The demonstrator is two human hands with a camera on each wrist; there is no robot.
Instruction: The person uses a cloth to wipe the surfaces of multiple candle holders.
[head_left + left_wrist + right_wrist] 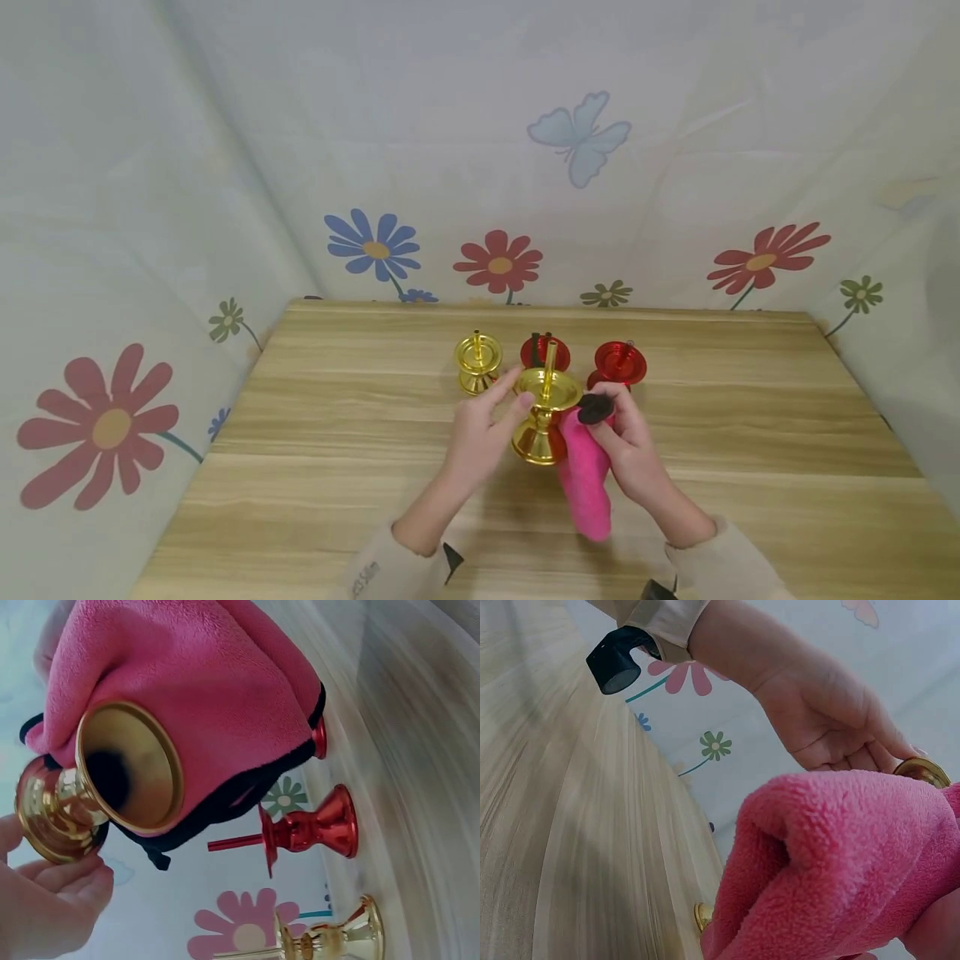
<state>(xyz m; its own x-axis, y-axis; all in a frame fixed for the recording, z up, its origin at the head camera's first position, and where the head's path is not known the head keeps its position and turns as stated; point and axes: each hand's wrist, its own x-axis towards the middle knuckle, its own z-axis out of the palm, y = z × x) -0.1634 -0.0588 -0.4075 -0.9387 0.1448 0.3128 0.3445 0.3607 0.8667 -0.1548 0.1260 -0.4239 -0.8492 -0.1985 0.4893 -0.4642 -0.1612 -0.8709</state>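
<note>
My left hand point(476, 429) pinches the dish rim of a gold candle holder point(540, 446), which it holds up off the table with its spike upward. In my right hand point(633, 454) is a pink cloth point(587, 479) with black edging, bunched beside the holder and hanging down. The left wrist view shows the holder's hollow base point(139, 750) in front of the cloth point(217, 712). From the right wrist, the folded cloth point(840, 847) hides most of the holder and the right fingers; part of the gold dish point(922, 771) shows by the left fingertips.
Behind the hands, a smaller gold candle holder point(478, 357) stands at the left on the wooden table point(337, 467). Two red candle holders stand near it, one in the middle point(558, 354), partly hidden, and one at the right point(621, 362). A flower-printed curtain point(450, 167) hangs behind.
</note>
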